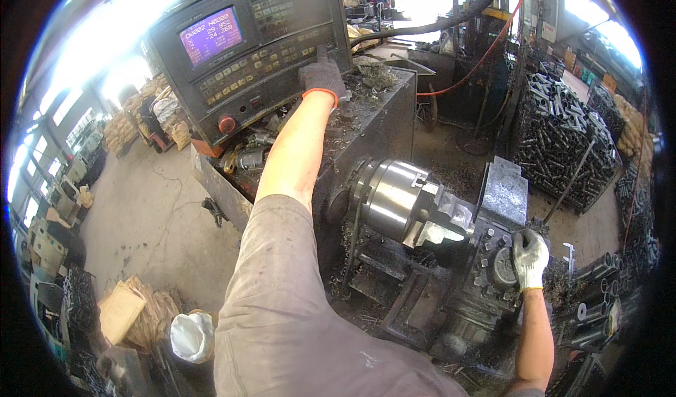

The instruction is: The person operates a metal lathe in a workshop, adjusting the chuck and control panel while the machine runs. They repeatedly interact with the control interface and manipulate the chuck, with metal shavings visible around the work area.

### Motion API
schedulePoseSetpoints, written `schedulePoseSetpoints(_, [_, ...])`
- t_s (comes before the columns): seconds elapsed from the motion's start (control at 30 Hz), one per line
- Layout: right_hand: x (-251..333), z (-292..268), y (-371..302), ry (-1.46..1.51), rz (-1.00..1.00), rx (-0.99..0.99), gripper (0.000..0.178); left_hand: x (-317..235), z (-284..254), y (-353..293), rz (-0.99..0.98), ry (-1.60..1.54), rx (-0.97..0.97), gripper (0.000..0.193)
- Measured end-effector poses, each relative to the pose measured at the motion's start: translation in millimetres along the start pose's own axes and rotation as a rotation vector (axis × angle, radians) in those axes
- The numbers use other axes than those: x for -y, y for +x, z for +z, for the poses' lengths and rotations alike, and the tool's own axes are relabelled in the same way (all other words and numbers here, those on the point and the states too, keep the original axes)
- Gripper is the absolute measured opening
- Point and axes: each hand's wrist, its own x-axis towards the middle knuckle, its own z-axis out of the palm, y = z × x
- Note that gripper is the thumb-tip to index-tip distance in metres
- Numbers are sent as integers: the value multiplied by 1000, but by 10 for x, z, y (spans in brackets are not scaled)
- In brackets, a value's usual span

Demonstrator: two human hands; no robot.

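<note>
My left hand (pixel 322 76), in a dark glove with an orange cuff, reaches to the lower right of a CNC control panel (pixel 271 62). One finger is stretched up against the buttons, and nothing is held in it. At the right, my right hand (pixel 529 257), in a greyish-white glove, lies on the far right edge of the bolted tool post (pixel 493 263). Its fingers curl down, and what is under them is hidden. Between the arms sits a shiny lathe chuck (pixel 394 201) with stepped jaws (pixel 443 217) facing the tool post.
A red knob (pixel 226 123) sits at the panel's lower left corner. Metal chips (pixel 377 76) lie on the headstock cover. Stacked metal tubes (pixel 563 140) fill a bin at the far right. Cardboard (pixel 123 309) and a white-lined bucket (pixel 191 336) stand at lower left.
</note>
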Motion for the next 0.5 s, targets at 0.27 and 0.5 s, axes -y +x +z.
schedulePoseSetpoints(0.27, [-1,-5,-4,-16,23,38,19,30,-44,38,9,-63,77,56])
schedulePoseSetpoints(0.5, [-27,15,11,-62,29,45,22,13,-254,-223,-3,-64,-33,59])
